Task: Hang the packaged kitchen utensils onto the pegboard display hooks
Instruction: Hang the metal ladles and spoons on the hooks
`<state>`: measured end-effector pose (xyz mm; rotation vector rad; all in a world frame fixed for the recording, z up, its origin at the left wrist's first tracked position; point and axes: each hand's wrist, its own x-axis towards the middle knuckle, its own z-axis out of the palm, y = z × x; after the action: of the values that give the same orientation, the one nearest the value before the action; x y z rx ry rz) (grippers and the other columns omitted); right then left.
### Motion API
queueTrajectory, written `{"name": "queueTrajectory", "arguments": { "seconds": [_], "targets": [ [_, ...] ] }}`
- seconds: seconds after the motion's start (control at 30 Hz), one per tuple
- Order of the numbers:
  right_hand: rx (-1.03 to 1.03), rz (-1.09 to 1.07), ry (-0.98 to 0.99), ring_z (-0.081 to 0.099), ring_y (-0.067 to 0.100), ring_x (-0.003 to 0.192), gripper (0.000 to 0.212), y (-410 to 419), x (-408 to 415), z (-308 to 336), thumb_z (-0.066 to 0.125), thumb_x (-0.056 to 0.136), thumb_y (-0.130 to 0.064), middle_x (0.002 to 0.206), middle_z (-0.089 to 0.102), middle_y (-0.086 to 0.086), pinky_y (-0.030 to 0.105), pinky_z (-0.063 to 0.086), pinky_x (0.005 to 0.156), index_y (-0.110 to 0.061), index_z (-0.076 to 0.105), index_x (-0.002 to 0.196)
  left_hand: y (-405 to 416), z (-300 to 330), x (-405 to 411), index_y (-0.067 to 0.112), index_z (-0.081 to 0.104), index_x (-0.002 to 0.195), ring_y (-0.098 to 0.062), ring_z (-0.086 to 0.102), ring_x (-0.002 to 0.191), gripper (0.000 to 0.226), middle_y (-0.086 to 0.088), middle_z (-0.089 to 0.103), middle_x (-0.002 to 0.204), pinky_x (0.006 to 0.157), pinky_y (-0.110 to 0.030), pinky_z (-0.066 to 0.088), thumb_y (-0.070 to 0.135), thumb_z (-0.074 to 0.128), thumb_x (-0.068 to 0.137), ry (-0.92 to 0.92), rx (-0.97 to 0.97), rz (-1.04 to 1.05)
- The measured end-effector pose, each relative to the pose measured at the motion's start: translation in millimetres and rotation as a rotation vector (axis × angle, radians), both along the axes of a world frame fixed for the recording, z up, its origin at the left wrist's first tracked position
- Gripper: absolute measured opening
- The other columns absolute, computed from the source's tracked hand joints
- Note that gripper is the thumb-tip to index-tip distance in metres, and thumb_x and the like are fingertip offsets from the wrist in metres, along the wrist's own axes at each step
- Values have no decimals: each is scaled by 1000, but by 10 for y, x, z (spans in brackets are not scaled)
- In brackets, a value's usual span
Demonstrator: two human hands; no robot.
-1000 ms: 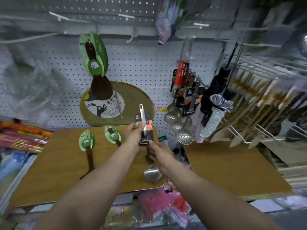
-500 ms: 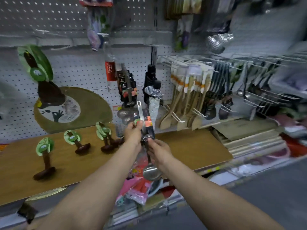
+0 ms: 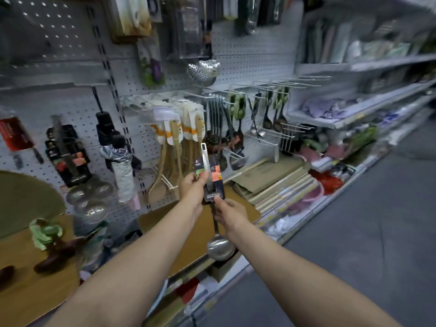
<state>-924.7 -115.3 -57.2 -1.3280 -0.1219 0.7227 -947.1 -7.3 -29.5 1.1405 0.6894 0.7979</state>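
- Head view: holding the packaged ladle (image 3: 208, 182) up in front of the pegboard (image 3: 236, 60), above the shelf's front edge.
- Left hand (image 3: 192, 188) pinching the card; right hand (image 3: 227, 212) pinching the handle.
- Maybe missing the hooks (image 3: 295, 82), being well apart, and dropping it.

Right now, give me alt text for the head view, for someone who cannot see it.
Two bare hands hold a packaged steel ladle upright before a shop pegboard: the left hand grips the card, the right hand pinches its lower edge. Wooden spatulas and dark spoons hang on hooks behind.
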Motion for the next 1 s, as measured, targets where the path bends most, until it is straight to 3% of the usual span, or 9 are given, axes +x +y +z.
{"name": "queueTrajectory", "arguments": {
  "seconds": [0.17,0.33,0.5,0.67,0.83,0.93,1.0],
  "targets": [
    [33,-81,-8,54,11,56,19,-139,827,85,69,94,-18,67,62,1,19,45,48,-10,61,79,-100,25,893,16,72,98,-31,72,96,22,-8,76,101,86,-54,58,31,79,83,-12,2,-68],
    [6,-112,-31,59,15,63,18,-173,1828,195,72,92,-24,78,67,6,22,48,54,-10,64,85,-195,227,1897,18,71,91,-26,73,87,8,-7,76,96,83,-46,60,24,75,89,-23,4,-105],
    [-5,-132,-38,50,12,52,20,-179,2802,318,70,94,-23,69,61,4,20,42,45,-10,60,83,-236,411,2836,17,69,89,-29,71,86,9,-6,75,88,83,-50,59,23,75,89,-19,-11,-151],
    [3,-177,-33,46,7,46,18,-202,3649,295,70,94,-19,66,58,1,16,38,41,-10,56,87,-287,429,3665,13,70,107,-24,71,89,22,-6,75,97,85,-43,59,23,76,88,3,56,-139],
    [12,-124,-37,53,12,59,19,-203,4483,206,74,91,-23,76,64,4,20,45,52,-12,60,92,-274,416,4432,15,70,112,-22,71,90,28,-4,75,103,74,-35,61,25,77,86,57,84,-56],
    [6,-60,-37,57,13,62,20,-235,4982,155,76,89,-25,77,66,4,21,47,53,-13,61,93,-288,401,4871,14,68,119,-21,71,85,36,-7,73,108,54,-27,57,25,78,86,69,50,5],
    [16,-9,-43,59,16,69,18,-274,5312,157,77,88,-26,81,68,7,24,48,57,-13,63,89,-298,401,5169,16,66,125,-22,71,89,46,-7,72,112,55,-26,58,31,80,83,88,29,51]
  ]
}}
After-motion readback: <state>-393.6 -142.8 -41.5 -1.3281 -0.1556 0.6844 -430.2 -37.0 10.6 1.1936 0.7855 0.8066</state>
